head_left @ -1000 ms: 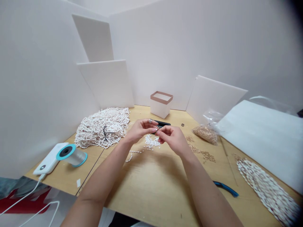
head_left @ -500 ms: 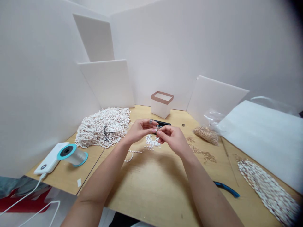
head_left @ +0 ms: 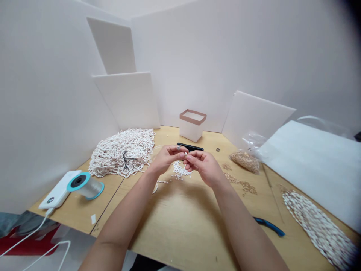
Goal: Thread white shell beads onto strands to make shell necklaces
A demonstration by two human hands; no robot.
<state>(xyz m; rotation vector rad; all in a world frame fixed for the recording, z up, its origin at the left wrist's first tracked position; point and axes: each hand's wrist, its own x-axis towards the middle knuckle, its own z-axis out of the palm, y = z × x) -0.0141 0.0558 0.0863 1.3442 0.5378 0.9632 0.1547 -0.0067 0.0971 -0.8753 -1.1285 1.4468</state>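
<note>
Bead (head_left: pixel 185 159) small, white, pinched between left hand (head_left: pixel 169 159) and right hand (head_left: pixel 201 167) | black object (head_left: pixel 190 147) now uncovered beyond them

The left hand (head_left: pixel 169 158) and right hand (head_left: pixel 201 166) are raised close together in front of the person, palms turned inward and wrists bent. The fingers (head_left: pixel 181 151) of the left curl toward those of the right, their tips meeting at the center. Both bare forearms (head_left: pixel 125 214) angle inward from the near left and near right.
</note>
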